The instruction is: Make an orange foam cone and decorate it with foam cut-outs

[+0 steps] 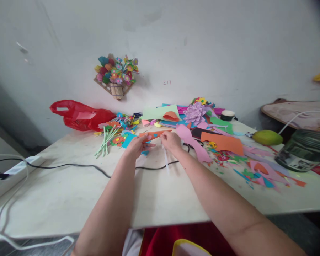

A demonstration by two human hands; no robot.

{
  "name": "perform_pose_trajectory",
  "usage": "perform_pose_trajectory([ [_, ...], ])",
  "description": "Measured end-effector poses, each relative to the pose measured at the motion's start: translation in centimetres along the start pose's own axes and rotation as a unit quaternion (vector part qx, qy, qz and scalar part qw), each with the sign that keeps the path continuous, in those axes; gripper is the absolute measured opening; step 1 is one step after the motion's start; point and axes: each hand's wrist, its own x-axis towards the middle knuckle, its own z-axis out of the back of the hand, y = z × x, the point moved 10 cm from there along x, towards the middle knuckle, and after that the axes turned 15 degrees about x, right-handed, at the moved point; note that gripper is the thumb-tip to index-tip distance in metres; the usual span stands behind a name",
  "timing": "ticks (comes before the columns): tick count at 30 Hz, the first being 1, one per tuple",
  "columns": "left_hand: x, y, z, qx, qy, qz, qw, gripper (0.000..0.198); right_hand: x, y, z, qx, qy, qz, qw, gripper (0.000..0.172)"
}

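My left hand has its thumb on an orange foam strip marked with small blue shapes, its other fingers reaching under and past it. At the strip's right end, the fingers of my right hand are pinched together; what lies between them is too small to tell. A thin whitish translucent stick slants down below my right hand, and I cannot tell whether that hand holds it. Beside my left hand lies a blue foam piece.
Green paper stems and a red plastic bag lie left. A black cord crosses the table. Rightward are a pink foam sheet, an orange sheet, foam scraps and a glass jar. A lilac flower sits behind.
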Motion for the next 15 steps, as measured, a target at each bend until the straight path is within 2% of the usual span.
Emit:
perform_pose_trajectory([
  [8,0.8,1.0,0.4,-0.078,0.003,0.027,0.997,0.023,-0.6,1.6,0.4,0.049,-0.037,0.081,0.995,0.024],
  [15,0.7,0.9,0.3,-0.063,0.003,0.031,0.998,0.018,-0.8,2.0,0.3,0.020,-0.022,0.089,0.996,0.026],
])
